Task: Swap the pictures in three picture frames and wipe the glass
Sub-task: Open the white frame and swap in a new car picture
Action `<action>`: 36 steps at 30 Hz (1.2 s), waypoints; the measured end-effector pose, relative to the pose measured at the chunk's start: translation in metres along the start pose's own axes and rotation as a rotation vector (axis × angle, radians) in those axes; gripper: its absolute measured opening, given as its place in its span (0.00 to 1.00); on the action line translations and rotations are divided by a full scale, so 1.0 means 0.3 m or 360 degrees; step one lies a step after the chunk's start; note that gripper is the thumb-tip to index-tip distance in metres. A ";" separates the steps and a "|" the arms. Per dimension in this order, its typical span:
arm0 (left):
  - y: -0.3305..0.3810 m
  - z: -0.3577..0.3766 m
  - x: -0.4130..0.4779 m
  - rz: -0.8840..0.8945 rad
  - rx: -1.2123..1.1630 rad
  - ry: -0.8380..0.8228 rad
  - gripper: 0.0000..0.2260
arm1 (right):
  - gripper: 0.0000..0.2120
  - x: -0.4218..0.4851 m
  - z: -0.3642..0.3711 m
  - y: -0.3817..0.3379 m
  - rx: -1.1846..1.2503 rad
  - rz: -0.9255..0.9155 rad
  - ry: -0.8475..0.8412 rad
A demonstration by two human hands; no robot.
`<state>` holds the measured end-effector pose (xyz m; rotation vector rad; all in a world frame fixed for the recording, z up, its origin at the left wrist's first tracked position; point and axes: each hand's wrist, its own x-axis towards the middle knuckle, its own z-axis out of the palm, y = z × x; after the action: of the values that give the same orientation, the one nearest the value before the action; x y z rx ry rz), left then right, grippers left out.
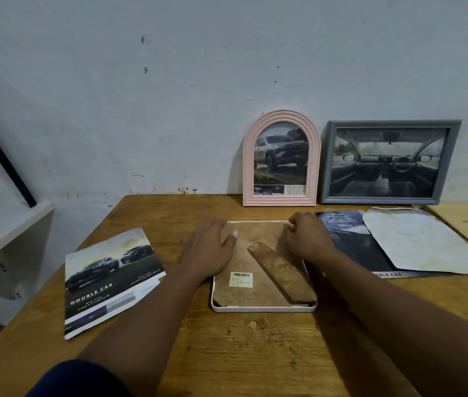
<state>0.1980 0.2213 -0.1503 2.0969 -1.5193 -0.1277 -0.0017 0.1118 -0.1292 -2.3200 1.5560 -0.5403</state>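
Note:
A white frame lies face down in the middle of the wooden table, its brown backing board and folded stand facing up. My left hand rests flat on the frame's far left corner, fingers spread. My right hand sits on the far right corner with fingers curled at the edge. A pink arched frame with a truck picture and a grey frame with a car-interior picture lean on the wall behind.
A car brochure picture lies left of the white frame. Right of it lie a dark printed sheet and a white paper on top. A white shelf stands at the left, off the table.

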 end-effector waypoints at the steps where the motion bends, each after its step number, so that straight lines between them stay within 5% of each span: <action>1: 0.003 0.002 0.004 0.0000 -0.0030 -0.0009 0.25 | 0.15 0.005 0.003 0.004 -0.0010 -0.0004 0.0000; 9: -0.001 0.042 0.006 0.0027 0.0019 -0.0026 0.28 | 0.14 0.031 0.032 -0.013 -0.0130 -0.0056 0.0005; 16: 0.030 0.055 0.001 -0.0062 0.0076 -0.0033 0.31 | 0.26 0.054 0.049 -0.083 -0.0134 0.0194 -0.0078; 22: 0.031 0.058 0.004 -0.0096 0.0014 -0.0007 0.33 | 0.33 0.076 0.080 -0.093 0.0037 0.0382 0.0144; 31: 0.013 0.044 0.002 -0.0224 -0.0213 0.0009 0.46 | 0.17 0.082 0.058 -0.064 0.0546 0.0277 0.0293; 36: 0.020 -0.005 0.010 -0.0274 -0.0345 -0.0069 0.45 | 0.09 0.082 0.024 -0.071 0.0814 0.0243 0.0415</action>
<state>0.1945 0.2179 -0.1453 2.0572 -1.2844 -0.3860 0.0274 0.0973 -0.1226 -1.7858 1.4665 -1.0904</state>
